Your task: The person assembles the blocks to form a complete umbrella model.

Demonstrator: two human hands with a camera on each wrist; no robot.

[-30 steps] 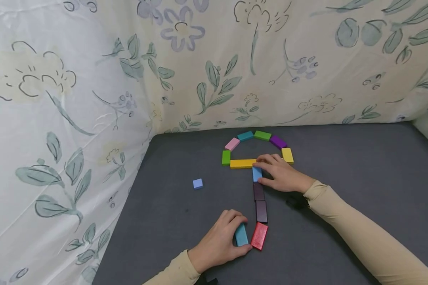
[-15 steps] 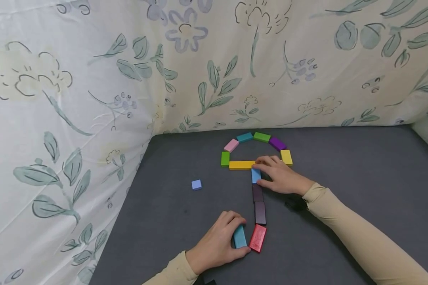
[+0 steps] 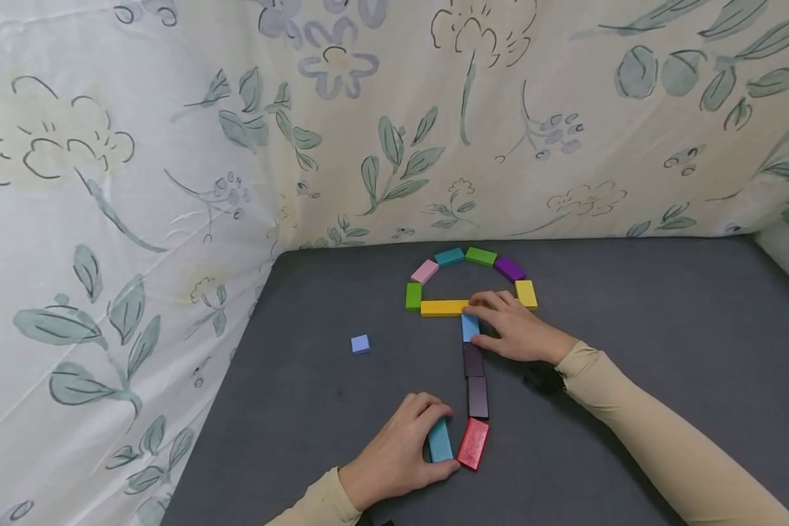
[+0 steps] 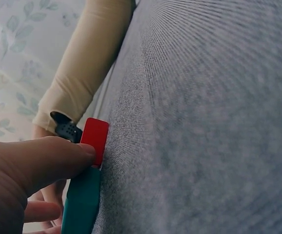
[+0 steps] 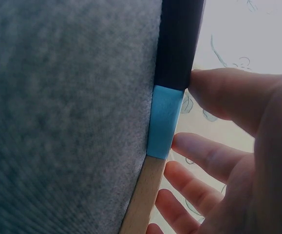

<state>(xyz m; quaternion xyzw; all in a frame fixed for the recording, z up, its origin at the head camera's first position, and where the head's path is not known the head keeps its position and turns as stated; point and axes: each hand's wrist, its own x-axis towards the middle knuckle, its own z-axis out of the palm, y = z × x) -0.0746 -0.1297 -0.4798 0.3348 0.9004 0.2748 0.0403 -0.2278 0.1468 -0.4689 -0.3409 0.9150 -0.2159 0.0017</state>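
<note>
My left hand (image 3: 394,453) holds a light-blue block (image 3: 440,441) lying on the dark cloth, thumb at its near end and fingertips at its far end. In the left wrist view this block (image 4: 82,201) looks teal, and the thumb (image 4: 58,153) lies against a red block (image 4: 94,138) beside it. My right hand (image 3: 519,325) rests over the joint of a long yellow block (image 3: 442,308) and a blue block (image 3: 470,329), partly covering both. In the right wrist view its spread fingertips touch the row along the blue block (image 5: 165,122) and a wood-coloured side (image 5: 143,195).
Two dark purple blocks (image 3: 477,397) link the blue block to the red one. Beyond, several coloured blocks, among them a pink block (image 3: 424,272) and a purple block (image 3: 509,269), form an arch. A small blue cube (image 3: 360,344) lies apart at left. Floral fabric (image 3: 368,146) hangs behind.
Both hands keep their places on the blocks. The head view has shifted slightly, so everything on the cloth appears a little lower and further left.
</note>
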